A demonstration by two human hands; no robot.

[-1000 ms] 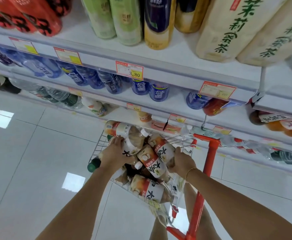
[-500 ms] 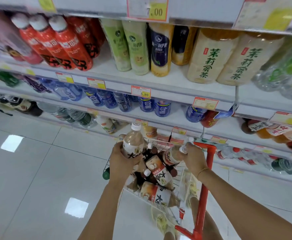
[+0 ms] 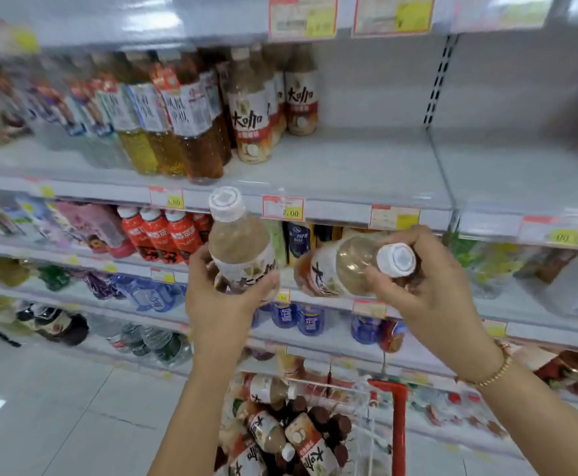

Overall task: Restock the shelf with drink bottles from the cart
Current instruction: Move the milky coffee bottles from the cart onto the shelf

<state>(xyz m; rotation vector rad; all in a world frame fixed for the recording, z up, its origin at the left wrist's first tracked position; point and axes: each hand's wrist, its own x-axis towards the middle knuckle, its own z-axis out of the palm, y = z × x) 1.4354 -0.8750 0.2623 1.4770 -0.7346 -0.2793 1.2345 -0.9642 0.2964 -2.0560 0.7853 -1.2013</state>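
My left hand (image 3: pixel 219 300) grips an upright beige drink bottle (image 3: pixel 238 242) with a white cap. A second bottle of the same kind (image 3: pixel 342 266) lies tilted in my right hand (image 3: pixel 425 290), its cap pointing toward me. Both hands are raised in front of the shelves. On the upper shelf (image 3: pixel 349 166), matching bottles (image 3: pixel 253 115) stand in a short row, with bare shelf to their right. The red-handled wire cart (image 3: pixel 397 424) below holds several more bottles (image 3: pixel 301 438).
Amber drink bottles (image 3: pixel 184 125) stand left of the matching row. Lower shelves carry red bottles (image 3: pixel 164 231), blue bottles (image 3: pixel 298 317) and water bottles (image 3: pixel 150 338). Price tags (image 3: pixel 282 207) line the shelf edges. White tiled floor (image 3: pixel 57 407) spreads at the lower left.
Both hands lifted a bottle each out of the cart and rose toward the upper shelf. My view tilted upward, bringing the upper shelf into sight.
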